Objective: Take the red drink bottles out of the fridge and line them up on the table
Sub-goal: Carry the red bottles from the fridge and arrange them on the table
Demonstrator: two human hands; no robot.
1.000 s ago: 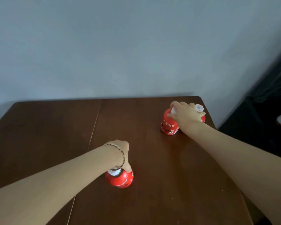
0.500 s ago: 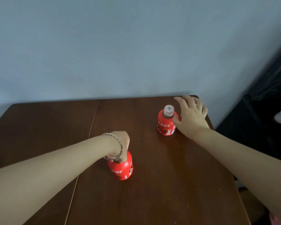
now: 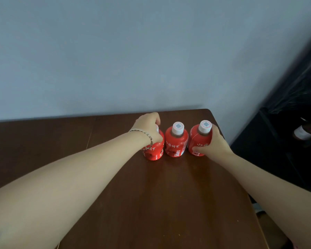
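Three red drink bottles with white caps stand upright in a row near the far right of the brown table (image 3: 169, 194). My left hand (image 3: 148, 128) grips the top of the left bottle (image 3: 154, 151) and hides its cap. The middle bottle (image 3: 175, 142) stands free between the other two, close to both. My right hand (image 3: 212, 144) holds the right bottle (image 3: 197, 139) by its side, thumb across the front of the label.
A pale wall rises right behind the table's far edge. To the right of the table is a dark space (image 3: 285, 150) with a dim white-labelled bottle (image 3: 302, 132) in it. The table's right edge lies close to the right bottle.
My left hand has carried its bottle from the table's middle up to the left of the standing bottle. My right hand now holds a third bottle at the right end of the row.
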